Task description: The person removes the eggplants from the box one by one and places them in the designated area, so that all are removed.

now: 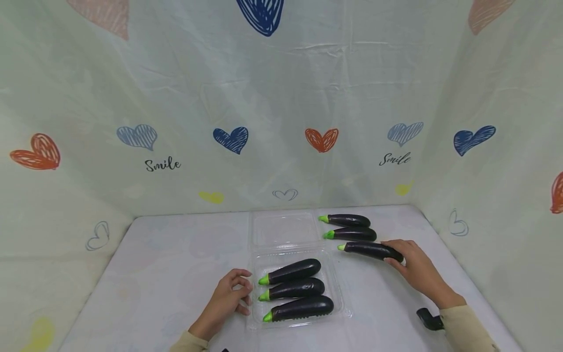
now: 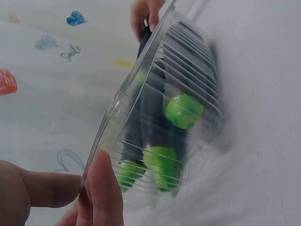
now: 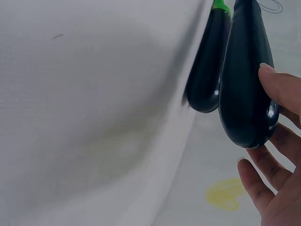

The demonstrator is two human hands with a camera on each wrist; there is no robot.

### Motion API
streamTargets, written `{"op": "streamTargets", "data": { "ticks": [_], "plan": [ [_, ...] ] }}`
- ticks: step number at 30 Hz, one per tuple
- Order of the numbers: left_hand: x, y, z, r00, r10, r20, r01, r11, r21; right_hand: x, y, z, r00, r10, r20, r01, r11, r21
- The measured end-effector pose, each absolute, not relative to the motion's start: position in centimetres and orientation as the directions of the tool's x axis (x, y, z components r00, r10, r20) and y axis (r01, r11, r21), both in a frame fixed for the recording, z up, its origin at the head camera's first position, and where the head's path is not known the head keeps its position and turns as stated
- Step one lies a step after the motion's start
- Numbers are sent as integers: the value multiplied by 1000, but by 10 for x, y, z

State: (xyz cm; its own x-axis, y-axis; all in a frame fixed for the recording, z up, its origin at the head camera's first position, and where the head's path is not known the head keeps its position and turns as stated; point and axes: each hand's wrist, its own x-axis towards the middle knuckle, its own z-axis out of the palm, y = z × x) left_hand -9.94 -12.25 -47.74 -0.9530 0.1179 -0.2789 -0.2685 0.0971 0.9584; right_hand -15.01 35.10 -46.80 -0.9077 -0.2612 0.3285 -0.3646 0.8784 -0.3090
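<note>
A clear plastic clamshell box [image 1: 338, 281] lies on the table with its lid [image 1: 283, 231] folded back. Three dark eggplants lie side by side in its base: a far one [image 1: 295, 271], a middle one [image 1: 297, 289] and a near one [image 1: 303, 309], green stem ends to the left. My left hand [image 1: 225, 299] pinches the box's left rim [image 2: 115, 108] between thumb and fingers. With my right hand [image 1: 417, 268] I grip another eggplant [image 1: 368, 250] by its thick end, thumb on one side and fingers on the other in the right wrist view.
Beyond the held eggplant, two more eggplants lie on the table, a back one [image 1: 350, 220] and a front one [image 1: 354, 233], right of the lid. A small black object [image 1: 429, 319] shows beside my right sleeve. A heart-printed cloth [image 1: 281, 98] hangs behind the white table [image 1: 176, 254].
</note>
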Motion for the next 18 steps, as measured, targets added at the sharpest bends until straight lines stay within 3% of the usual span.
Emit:
{"op": "streamTargets", "data": {
  "ticks": [7, 18],
  "plan": [
    [-99, -123, -478, -954, 115, -277, -266, 100, 959, -158, 349, -485, -887, -307, 344, -411, 866, -287],
    [-100, -122, -480, -951, 107, -290, -279, 104, 955, -170, 339, -497, -921, -288, 262, -365, 874, -321]
  ]
}}
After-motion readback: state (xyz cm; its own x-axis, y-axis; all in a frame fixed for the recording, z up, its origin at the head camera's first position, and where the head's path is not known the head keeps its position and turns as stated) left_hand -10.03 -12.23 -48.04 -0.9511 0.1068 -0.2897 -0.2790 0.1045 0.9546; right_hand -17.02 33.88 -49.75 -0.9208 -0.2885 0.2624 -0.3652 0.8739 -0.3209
